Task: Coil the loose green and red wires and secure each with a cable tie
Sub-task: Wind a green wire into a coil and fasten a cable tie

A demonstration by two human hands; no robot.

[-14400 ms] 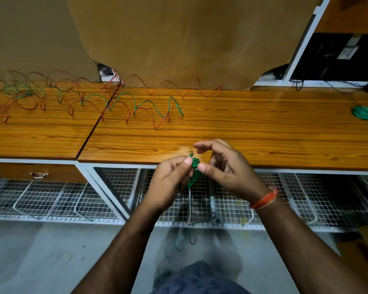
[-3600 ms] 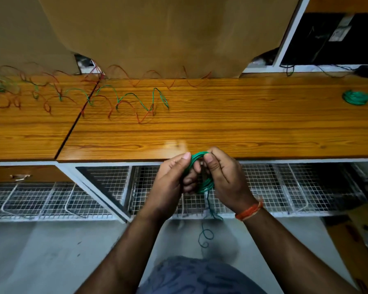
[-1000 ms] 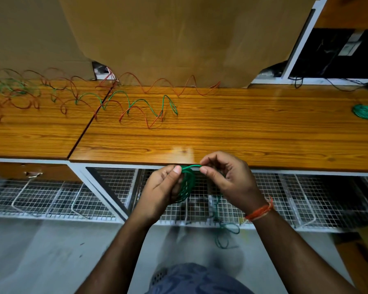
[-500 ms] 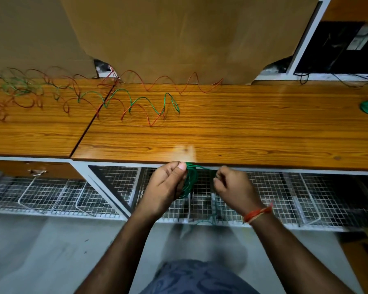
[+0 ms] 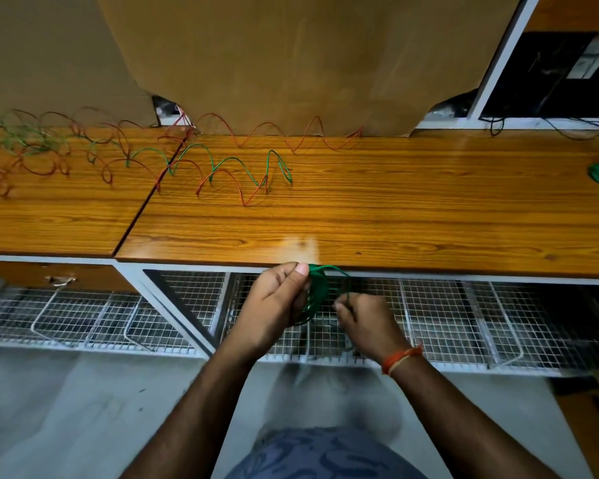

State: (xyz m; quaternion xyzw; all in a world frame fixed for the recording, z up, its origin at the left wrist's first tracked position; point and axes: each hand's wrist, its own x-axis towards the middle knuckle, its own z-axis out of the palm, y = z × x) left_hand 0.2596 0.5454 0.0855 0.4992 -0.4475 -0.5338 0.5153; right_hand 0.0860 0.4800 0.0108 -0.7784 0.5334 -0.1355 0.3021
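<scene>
Your left hand (image 5: 274, 305) pinches the green coil (image 5: 317, 292) while your right hand (image 5: 363, 323) pinches its tail just beside; ease either grip and the loops may spring apart

Both forearms reach forward, close together. The left hand (image 5: 274, 302) grips a green wire coil (image 5: 317, 292), thumb on top. The right hand (image 5: 367, 323) is curled, pinching the wire's strand.
</scene>
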